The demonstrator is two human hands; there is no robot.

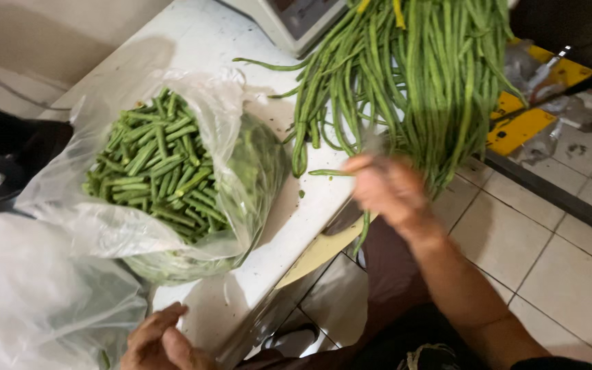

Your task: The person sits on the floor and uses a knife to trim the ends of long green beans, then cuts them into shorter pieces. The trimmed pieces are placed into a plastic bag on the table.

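Note:
A large bundle of long green beans lies across the white table, its ends hanging over the right edge. My right hand is blurred just below the bundle, fingers curled by a loose bean; whether it grips one is unclear. A clear plastic bag full of short cut bean pieces sits open on the table. My left hand rests at the table's near edge below that bag, fingers loosely bent, holding nothing visible.
A second, whitish plastic bag lies at the lower left. A weighing scale stands at the table's far end. Tiled floor with a yellow-marked strip and plastic wrappers lies to the right.

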